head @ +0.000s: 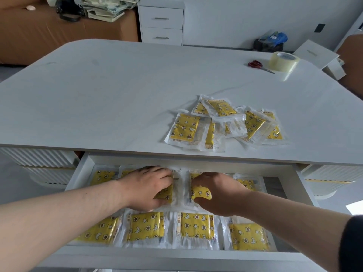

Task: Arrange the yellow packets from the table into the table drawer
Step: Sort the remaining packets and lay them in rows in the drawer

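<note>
**Both hands in the open drawer**

The white table (117, 95) fills most of the room ahead. Its drawer (78, 173) is pulled out on the near side, lined with two rows of yellow packets (146, 225) lying flat. A loose pile (225, 124) of the same packets sits on the tabletop, right of centre, just beyond the drawer.

The left hand (145, 185) lies on a far-row packet, fingers laid fairly straight. Just beside it, the right hand (218, 193) curls thumb and fingers round the neighbouring packet (200, 193) (yellow shows in the gap).

Far right on the table are a tape roll (283, 60) and scissors (256, 64).
</note>
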Demonstrator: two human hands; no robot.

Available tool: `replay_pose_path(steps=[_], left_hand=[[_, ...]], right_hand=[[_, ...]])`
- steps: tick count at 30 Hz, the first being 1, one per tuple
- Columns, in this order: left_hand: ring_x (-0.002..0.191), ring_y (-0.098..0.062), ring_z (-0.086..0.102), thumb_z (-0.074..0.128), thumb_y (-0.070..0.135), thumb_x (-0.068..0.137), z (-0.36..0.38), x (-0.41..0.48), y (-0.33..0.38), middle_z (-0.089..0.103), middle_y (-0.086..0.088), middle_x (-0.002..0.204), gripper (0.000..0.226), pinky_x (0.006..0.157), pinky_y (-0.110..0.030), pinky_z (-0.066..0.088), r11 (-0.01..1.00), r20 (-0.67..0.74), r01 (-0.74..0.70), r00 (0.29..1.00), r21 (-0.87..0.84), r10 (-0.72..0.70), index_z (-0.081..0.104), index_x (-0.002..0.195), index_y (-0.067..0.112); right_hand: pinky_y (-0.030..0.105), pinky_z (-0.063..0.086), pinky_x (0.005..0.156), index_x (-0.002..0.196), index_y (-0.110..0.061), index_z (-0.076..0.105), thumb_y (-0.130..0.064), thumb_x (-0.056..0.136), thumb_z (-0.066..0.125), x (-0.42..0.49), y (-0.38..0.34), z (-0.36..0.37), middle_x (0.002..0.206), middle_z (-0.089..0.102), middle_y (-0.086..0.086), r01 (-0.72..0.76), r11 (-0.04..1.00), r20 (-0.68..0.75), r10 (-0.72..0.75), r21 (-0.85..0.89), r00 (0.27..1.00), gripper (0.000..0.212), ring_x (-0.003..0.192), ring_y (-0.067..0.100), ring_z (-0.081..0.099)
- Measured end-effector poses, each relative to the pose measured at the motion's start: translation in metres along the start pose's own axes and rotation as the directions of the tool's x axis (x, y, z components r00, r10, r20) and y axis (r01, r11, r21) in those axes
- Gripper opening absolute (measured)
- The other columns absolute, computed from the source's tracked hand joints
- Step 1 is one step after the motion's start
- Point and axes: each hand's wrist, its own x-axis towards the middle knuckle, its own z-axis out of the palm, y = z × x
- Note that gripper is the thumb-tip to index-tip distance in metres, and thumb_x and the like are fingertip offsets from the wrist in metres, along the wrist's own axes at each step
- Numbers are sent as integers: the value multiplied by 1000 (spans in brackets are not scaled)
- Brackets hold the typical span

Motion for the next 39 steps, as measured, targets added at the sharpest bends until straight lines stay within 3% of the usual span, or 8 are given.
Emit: replay_pose_path(steps=[4, 8, 13, 19, 26, 31, 35, 39], left_hand=[[129, -15, 39, 37, 57, 94, -25, -16, 14, 45, 4, 138, 53, 109, -36, 35, 1000, -32, -16, 999, 15, 16, 44, 135, 24], [113, -19, 56, 43, 48, 95, -60, -29, 38, 59, 4, 121, 35, 85, -31, 44, 997, -106, 46, 993, -57, -52, 55, 120, 26], [88, -11, 57, 48, 48, 92, -96, -47, 61, 62, 11, 102, 28, 72, -26, 45, 951, -205, 85, 967, -299, -151, 61, 109, 30], [77, 3, 60, 55, 41, 93, -127, -61, 60, 65, 18, 86, 10, 71, -18, 48, 753, -313, 46, 892, -656, -327, 64, 90, 38], [56, -3, 47, 51, 32, 97, -141, -47, 48, 52, 11, 58, 28, 58, -20, 38, 599, -352, 10, 801, -800, -483, 59, 70, 28], [67, -7, 56, 57, 30, 93, -135, -7, 34, 60, 9, 70, 20, 62, -24, 43, 495, -315, 66, 696, -867, -645, 60, 74, 24], [74, -18, 50, 62, 42, 83, -124, 26, 29, 52, 4, 80, 28, 60, -29, 37, 518, -221, 328, 636, -790, -739, 46, 75, 21], [94, -27, 58, 66, 54, 70, -126, 44, 31, 61, -5, 98, 41, 67, -31, 41, 543, -181, 463, 620, -701, -763, 50, 82, 18]], right_hand=[[26, 55, 81, 111, -24, 68, -37, 88, 61, -18, -12, -24, 103, 68, -10, 7, 995, -26, -4, 96, 1000, 27, 88, 6, 61], [24, 55, 80, 106, -26, 68, -36, 88, 62, -34, -22, -61, 97, 68, -12, -30, 986, -57, 39, 162, 998, 22, 86, 3, 62], [15, 54, 79, 103, -26, 70, -31, 88, 63, -55, -27, -105, 91, 69, -13, -75, 946, -233, 154, 317, 960, 18, 84, -3, 64], [16, 55, 79, 94, -33, 67, -27, 86, 68, -76, -30, -130, 87, 70, -15, -87, 877, -356, 280, 472, 892, 10, 80, -6, 65], [13, 52, 75, 91, -33, 67, -29, 86, 66, -66, -14, -140, 87, 70, -14, -104, 862, -391, 329, 495, 860, 7, 80, -5, 65], [15, 52, 76, 88, -33, 66, -28, 86, 66, -39, 5, -137, 83, 69, -15, -142, 864, -398, 361, 483, 843, 5, 80, -4, 64], [23, 54, 82, 97, -27, 71, -32, 86, 66, -18, 16, -135, 88, 69, -16, -172, 867, -395, 379, 468, 837, 13, 87, -1, 65], [18, 53, 78, 99, -26, 71, -32, 87, 65, -7, 19, -130, 84, 65, -21, -174, 872, -375, 367, 458, 851, 15, 85, -3, 63]])
